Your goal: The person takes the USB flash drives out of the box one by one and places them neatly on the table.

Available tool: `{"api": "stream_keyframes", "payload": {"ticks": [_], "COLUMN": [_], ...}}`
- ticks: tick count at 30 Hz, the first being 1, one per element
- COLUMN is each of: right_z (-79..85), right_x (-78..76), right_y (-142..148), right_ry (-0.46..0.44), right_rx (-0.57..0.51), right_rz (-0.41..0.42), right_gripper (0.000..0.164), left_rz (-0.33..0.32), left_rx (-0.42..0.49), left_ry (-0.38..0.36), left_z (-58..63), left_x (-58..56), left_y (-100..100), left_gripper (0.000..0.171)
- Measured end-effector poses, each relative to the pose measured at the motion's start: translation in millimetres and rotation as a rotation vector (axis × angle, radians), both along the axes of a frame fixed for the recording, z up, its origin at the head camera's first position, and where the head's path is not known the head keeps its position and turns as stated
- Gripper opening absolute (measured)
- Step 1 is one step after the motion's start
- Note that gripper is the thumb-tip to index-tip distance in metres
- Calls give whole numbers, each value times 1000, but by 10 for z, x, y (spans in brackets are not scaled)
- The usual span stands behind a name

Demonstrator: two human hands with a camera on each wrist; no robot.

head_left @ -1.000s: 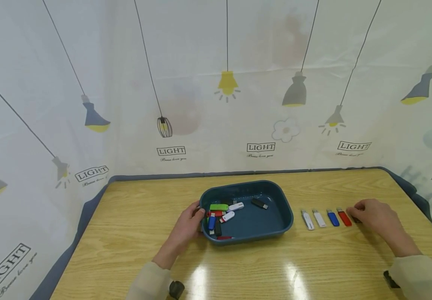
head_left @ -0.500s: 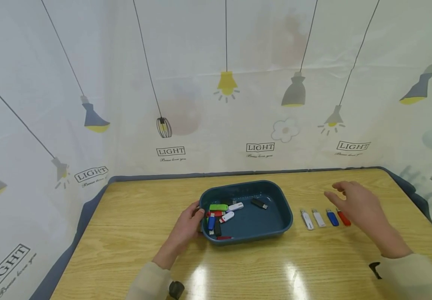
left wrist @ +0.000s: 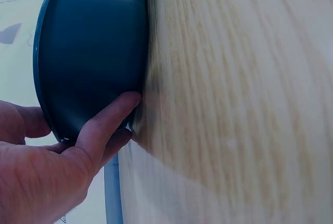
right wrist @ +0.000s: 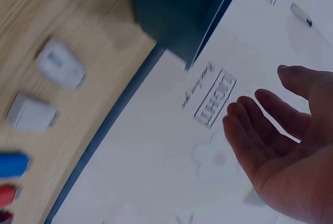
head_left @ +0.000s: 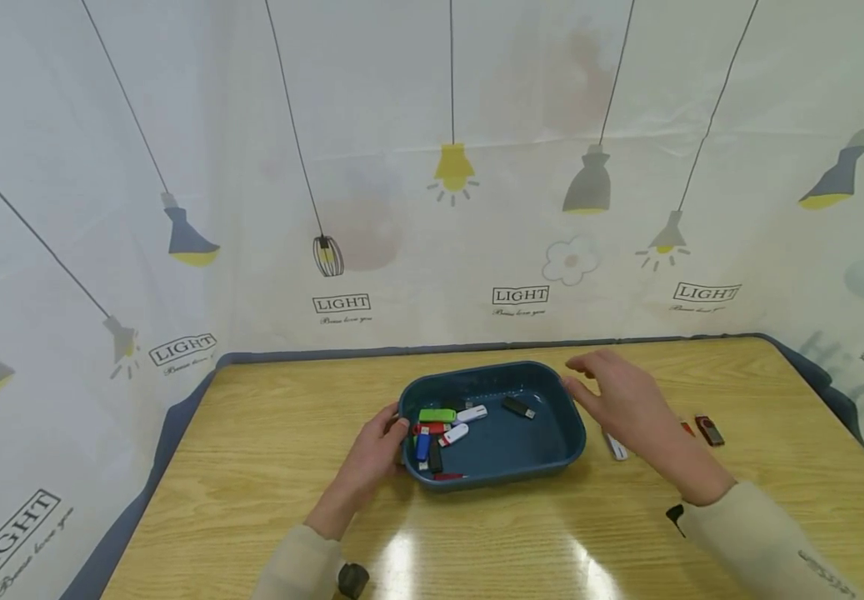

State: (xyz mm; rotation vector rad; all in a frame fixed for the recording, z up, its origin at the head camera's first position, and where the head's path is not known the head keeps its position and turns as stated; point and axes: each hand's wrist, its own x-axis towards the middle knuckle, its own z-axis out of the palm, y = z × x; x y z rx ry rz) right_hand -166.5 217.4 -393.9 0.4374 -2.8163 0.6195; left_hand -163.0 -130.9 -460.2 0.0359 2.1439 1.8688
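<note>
My left hand (head_left: 372, 454) grips the left end of a dark blue plastic bin (head_left: 510, 454), with the thumb at the rim and fingers along its outer wall in the left wrist view. Several USB sticks lie at the bin's left, among them a green USB stick (head_left: 437, 414) and a blue USB stick (head_left: 422, 446). A black USB stick (head_left: 519, 407) lies apart, farther right. My right hand (head_left: 622, 408) hovers beside the bin's right end, fingers loosely bent and holding nothing. It partly hides a row of USB sticks; a black-and-red USB stick (head_left: 709, 431) ends the row.
In the right wrist view the row shows a rounded white USB stick (right wrist: 61, 64), a second white USB stick (right wrist: 32, 114), a blue one and a red one. The wooden table (head_left: 267, 467) meets a lamp-printed cloth (head_left: 402, 317) at its back edge.
My right hand has let go of the black-and-red USB stick at the row's right end, lifted, and moved left to the bin. The left hand and the bin have stayed put.
</note>
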Motion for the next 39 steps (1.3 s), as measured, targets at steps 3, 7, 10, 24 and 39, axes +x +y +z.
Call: {"api": "stream_keyframes", "payload": {"ticks": [3,7,10,24,39], "right_z": [-58,-155,-218,-393,-468], "right_x": [-86,-222,-302,-417,-366], "right_y": [-208,-451,-595,-850,-872], "right_ry": [-34,-96,-137,-301,-350], "right_rx": [13,68,131,283,221], "right_rz": [53,113,137,12,29], "right_gripper": [26,21,21,14,29], "left_rz": [-6,-11,-14,7,-4], "left_rx": [-2,-4,3,-62,10], "left_ry": [8,3,-16,-14,0], "left_z": [-17,-34,-45,-20,-2], "left_x": [-3,-4,-10,-5,14], "left_y": [-5,-16,-20,3,0], "left_gripper": [50,50,50,51,50]}}
